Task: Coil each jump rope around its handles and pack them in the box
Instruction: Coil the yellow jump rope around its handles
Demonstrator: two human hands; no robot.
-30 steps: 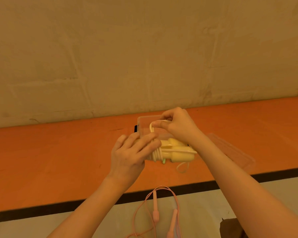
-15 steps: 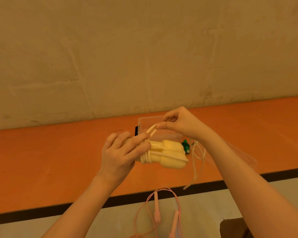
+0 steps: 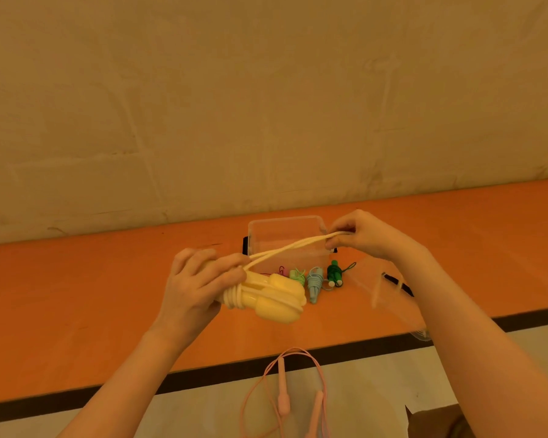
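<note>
Left hand [image 3: 200,286] gripped the yellow jump rope handles [image 3: 272,298] side by side, fingers curled over the wrapped end, bundle held above the table [image 3: 76,311]. Right hand [image 3: 366,237] pinched the yellow cord [image 3: 291,248] as a doubled strand and held it taut, out to the right over the clear box [image 3: 287,241].

Change vs half a second back: right hand went from close beside the bundle to well apart, and the slack that hung below it got taken up into a straight run. Reads as tensioning before the next wrap; several turns already sat on the handle necks, so coiling looked well along but not tied off.

Handles: glossy moulded plastic, bulbous and thick. Cord: smooth, round, rubbery-looking, holds tension without kinking.

Box: transparent, thin-walled, rectangular, looked mostly unfilled. Three small coiled ropes, light green [image 3: 296,275], pale blue [image 3: 314,284] and dark green [image 3: 334,273], sat at its near side; inside or just in front, couldn't tell. Clear lid [image 3: 386,295] lay flat to the right. Pink jump rope [image 3: 283,396] lay uncoiled on the pale surface nearest the camera, not yet done.
</note>
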